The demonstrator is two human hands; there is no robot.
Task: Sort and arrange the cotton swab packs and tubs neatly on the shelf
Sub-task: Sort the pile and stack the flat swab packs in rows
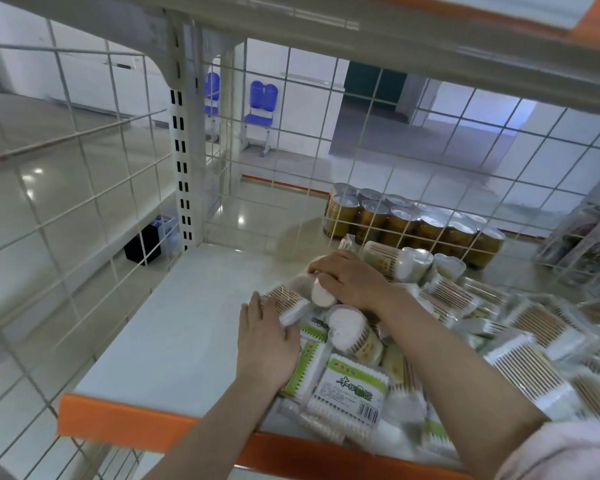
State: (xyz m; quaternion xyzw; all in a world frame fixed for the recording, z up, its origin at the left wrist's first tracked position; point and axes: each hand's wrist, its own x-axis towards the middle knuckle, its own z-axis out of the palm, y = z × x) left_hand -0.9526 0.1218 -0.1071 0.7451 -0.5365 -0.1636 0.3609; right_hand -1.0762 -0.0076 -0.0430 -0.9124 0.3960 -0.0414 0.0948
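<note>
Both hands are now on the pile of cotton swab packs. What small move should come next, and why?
Probably the right hand should lift the round tub it grips and set it on the bare left part of the shelf. The pile is mixed and that side is free, while the left hand steadies a flat pack.

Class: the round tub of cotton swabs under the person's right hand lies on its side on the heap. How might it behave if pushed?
The round tub will probably roll, since it lies sideways. Its plastic looks smooth, so likely slippery. The right hand curls over it.
</note>
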